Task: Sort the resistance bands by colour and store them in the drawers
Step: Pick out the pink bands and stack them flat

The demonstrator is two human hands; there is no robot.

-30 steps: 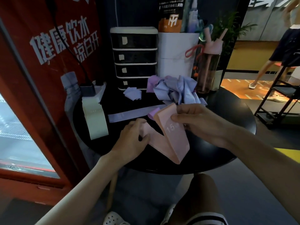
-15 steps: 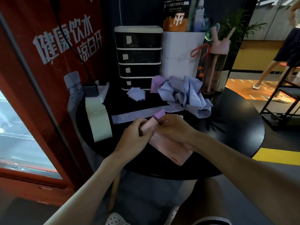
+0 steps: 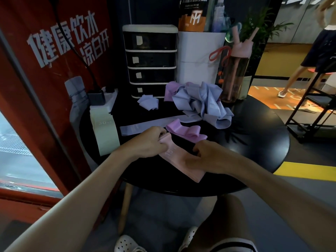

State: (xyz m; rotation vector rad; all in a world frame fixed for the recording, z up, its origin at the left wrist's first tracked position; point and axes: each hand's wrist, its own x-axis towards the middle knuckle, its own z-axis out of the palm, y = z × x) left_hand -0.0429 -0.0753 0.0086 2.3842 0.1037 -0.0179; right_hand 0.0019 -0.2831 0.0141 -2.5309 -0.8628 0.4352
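White characters 健康饮水 凉白开 cross the red panel (image 3: 54,51). A pale green band (image 3: 106,135) reads "30". The left hand (image 3: 148,142) and right hand (image 3: 205,157) both pinch the pink band (image 3: 172,154) marked "15" on the black table (image 3: 254,151) (the paper-tagged drawer unit (image 3: 151,60) stands behind).
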